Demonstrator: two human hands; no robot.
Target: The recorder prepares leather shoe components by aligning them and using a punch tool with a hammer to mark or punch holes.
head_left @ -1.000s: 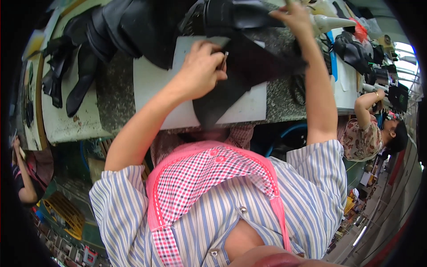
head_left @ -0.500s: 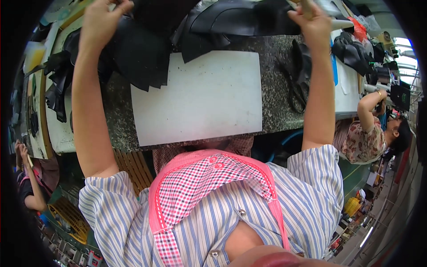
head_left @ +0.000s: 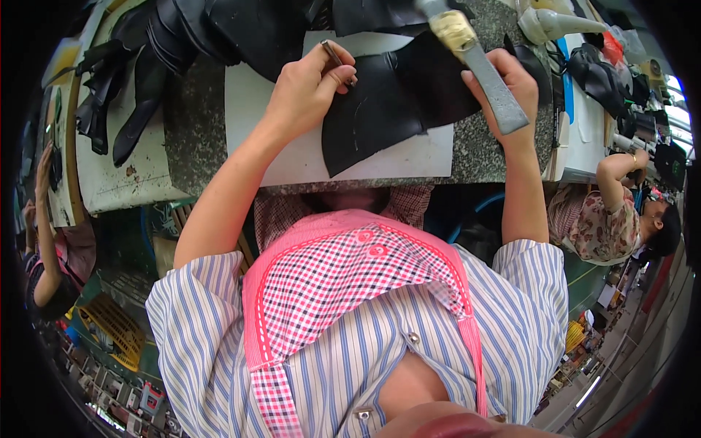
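A black leather piece lies on the white board in front of me, its right part running toward my right hand. My left hand pinches a slim metal punch, held slanted with its lower end near the leather's left edge. In my right hand is a hammer. Its grey metal head flares toward me, and yellow wrapping covers its middle; the handle is mostly hidden. The right fingers also touch or sit just beside the leather's right end; which, I cannot tell.
Piled black leather pieces cover the far left of the speckled stone slab. A whitish bottle with a long nozzle lies at the far right. One co-worker sits at right, another at left.
Both hands have come back toward me from the far side. A black leather piece now lies across the white board. The punch and the hammer head have come into clear view.
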